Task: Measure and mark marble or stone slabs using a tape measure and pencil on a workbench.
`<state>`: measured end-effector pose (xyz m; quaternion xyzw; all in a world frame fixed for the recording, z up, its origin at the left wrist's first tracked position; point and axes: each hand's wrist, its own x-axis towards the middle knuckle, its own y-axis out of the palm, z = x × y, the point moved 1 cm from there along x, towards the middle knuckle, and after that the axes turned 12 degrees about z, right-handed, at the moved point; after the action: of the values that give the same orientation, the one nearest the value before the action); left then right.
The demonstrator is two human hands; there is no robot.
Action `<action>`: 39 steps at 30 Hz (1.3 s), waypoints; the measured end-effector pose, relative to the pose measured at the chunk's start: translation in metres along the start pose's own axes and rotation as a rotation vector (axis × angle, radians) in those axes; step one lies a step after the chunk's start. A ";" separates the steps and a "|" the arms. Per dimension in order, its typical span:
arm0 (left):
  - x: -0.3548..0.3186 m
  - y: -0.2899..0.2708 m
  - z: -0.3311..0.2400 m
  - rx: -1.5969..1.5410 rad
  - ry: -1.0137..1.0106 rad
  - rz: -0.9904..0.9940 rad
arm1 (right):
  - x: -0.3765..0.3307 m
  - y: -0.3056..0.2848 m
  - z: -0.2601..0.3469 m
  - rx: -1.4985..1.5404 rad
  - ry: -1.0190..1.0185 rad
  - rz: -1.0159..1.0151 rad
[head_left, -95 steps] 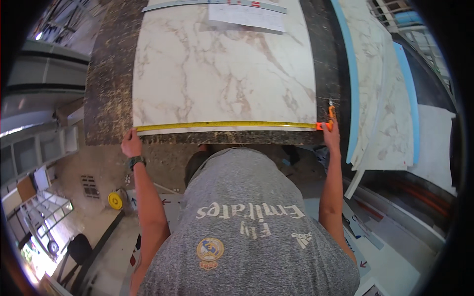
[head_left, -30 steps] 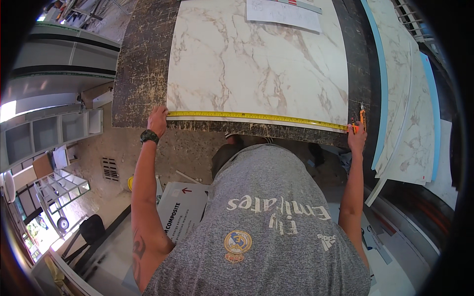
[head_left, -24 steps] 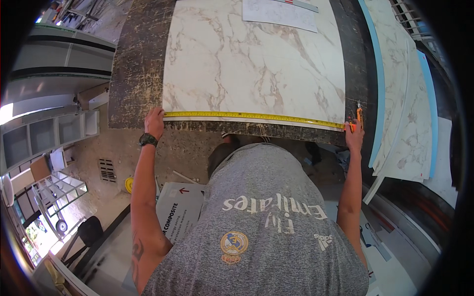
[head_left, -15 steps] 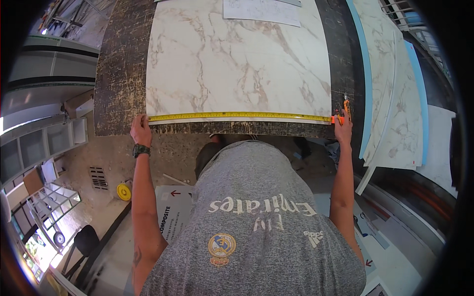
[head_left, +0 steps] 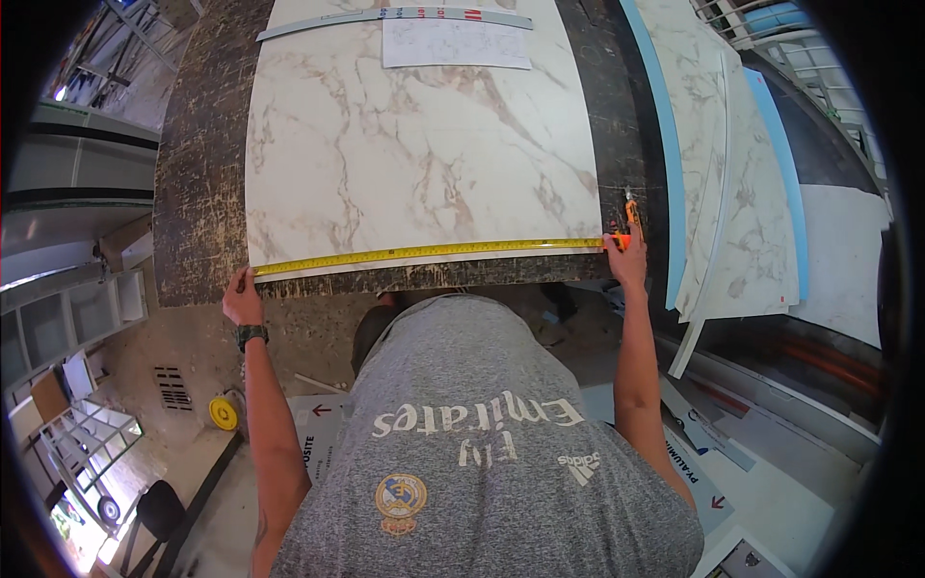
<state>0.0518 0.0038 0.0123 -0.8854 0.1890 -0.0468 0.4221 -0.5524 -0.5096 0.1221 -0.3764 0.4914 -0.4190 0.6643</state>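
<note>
You've got the yellow tape measure (head_left: 429, 252) stretched along the near edge of the marble-look panel (head_left: 414, 144), left hand (head_left: 241, 301) pinning its end at the corner, right hand (head_left: 628, 258) pinching blade and orange pencil (head_left: 631, 214) — springy, thin stuff, I'd say, so grip the ends.

Bright even daylight, sharp centre, heavy fisheye bend & black vignette at rim.

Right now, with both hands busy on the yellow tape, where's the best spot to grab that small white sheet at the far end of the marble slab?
Probably its near long edge: the white sheet lies flat on the marble slab, and the grey strip sits along its far edge. Come from the person's side and lift a near corner.
</note>
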 end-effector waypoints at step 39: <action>0.000 -0.003 0.007 -0.112 -0.094 0.004 | -0.100 0.108 0.221 1.092 -0.477 0.718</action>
<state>0.0542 0.0108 0.0106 -0.9084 0.1730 0.0064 0.3806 -0.3351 -0.3578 0.1095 0.1157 0.1451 -0.2664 0.9458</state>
